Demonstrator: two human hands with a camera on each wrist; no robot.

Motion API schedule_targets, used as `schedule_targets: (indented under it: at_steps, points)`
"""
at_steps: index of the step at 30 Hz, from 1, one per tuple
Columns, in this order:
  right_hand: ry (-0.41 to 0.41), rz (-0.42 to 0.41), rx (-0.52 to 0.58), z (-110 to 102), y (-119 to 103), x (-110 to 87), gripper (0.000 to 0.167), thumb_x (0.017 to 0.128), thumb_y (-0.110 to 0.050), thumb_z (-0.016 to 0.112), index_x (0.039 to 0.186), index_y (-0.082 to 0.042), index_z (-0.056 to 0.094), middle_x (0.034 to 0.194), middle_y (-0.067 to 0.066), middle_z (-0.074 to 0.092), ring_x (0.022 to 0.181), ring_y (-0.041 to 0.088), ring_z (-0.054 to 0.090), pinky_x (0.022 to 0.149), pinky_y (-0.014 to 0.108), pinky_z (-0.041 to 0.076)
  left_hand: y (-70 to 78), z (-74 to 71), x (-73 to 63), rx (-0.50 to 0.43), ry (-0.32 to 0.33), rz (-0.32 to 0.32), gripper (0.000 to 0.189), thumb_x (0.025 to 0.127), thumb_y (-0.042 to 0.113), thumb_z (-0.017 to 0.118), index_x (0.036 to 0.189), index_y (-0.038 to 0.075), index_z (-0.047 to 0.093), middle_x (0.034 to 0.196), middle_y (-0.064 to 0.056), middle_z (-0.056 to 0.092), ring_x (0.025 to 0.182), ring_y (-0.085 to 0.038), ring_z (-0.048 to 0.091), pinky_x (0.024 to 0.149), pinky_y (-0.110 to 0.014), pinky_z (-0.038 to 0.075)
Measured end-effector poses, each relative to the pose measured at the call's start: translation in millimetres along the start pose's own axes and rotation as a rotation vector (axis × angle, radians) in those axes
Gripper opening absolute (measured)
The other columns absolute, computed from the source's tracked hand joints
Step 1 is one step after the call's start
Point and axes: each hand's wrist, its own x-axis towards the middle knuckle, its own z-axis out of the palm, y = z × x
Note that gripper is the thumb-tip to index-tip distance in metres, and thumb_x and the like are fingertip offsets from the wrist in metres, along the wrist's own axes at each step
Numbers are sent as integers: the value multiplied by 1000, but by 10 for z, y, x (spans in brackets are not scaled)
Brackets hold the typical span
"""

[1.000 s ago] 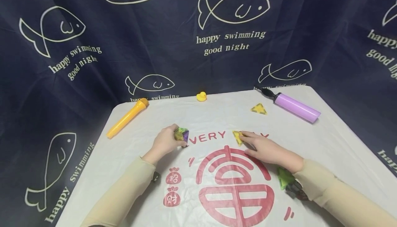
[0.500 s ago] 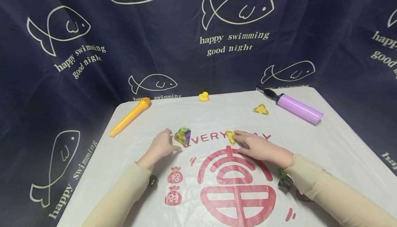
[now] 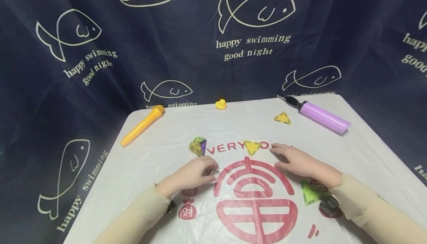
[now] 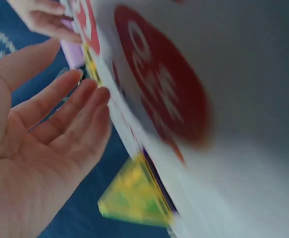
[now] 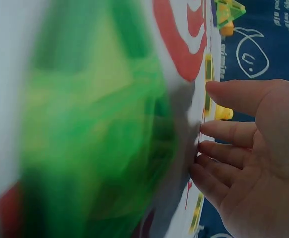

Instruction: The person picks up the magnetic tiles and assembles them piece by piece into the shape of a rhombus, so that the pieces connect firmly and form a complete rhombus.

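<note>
A small pyramid of see-through green, yellow and purple magnetic tiles (image 3: 197, 146) stands on the white table cover. My left hand (image 3: 191, 174) is just in front of it, holding nothing, its fingers loosely bent over the cover. The left wrist view shows that palm (image 4: 50, 129) beside the blurred pyramid (image 4: 134, 196). A yellow triangular magnetic tile (image 3: 252, 147) lies flat between my hands. To its right hovers my right hand (image 3: 300, 162), empty and relaxed. Under the right wrist is a green tile piece (image 3: 309, 193), partly hidden; it looms large and blurred in the right wrist view.
Another yellow triangular tile (image 3: 282, 118) lies farther back, near a purple hand pump (image 3: 323, 117). A yellow rubber duck (image 3: 221, 104) sits at the back edge. An orange toy microphone (image 3: 142, 126) lies at the left. A dark blue fish-print curtain (image 3: 186, 51) hangs behind.
My left hand has let go of the tile pyramid and moved right and nearer to me. My right hand slid the yellow triangle a little left, released it and drew back right.
</note>
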Motion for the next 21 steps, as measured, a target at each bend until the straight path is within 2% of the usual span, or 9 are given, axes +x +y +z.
schedule_targets:
  at_steps: [4,10,16,18,21]
  points:
    - [15,-6,-7,-30,87,-179,54,93,-21,74,137,6,59,148,30,47,137,52,40,110,64,35,163,67,273,56,-39,94,32,95,23,74,123,8,69,114,-2,68,103,-13,64,95,-25,51]
    - [61,8,6,-35,161,-440,49,91,-19,77,133,4,63,144,26,53,134,49,46,108,62,39,357,129,698,156,-109,165,42,98,27,71,134,6,64,129,-5,65,121,-15,60,106,-24,44]
    - [122,1,7,-18,172,-667,48,86,-20,84,127,0,69,136,21,60,128,45,53,104,60,43,410,189,1057,266,-120,240,40,98,25,69,132,5,63,139,-8,59,132,-19,53,113,-24,36]
    - [141,-3,3,-13,183,-729,50,83,-21,86,125,0,70,131,20,62,123,43,57,101,60,46,411,198,1145,280,-130,245,43,99,26,69,135,5,61,143,-9,56,135,-20,50,115,-25,33]
    - [162,13,3,0,199,-818,55,79,-25,90,125,-2,70,123,12,63,111,31,61,96,53,51,414,202,1234,288,-161,235,51,99,29,68,141,2,56,148,-11,52,140,-21,44,118,-25,28]
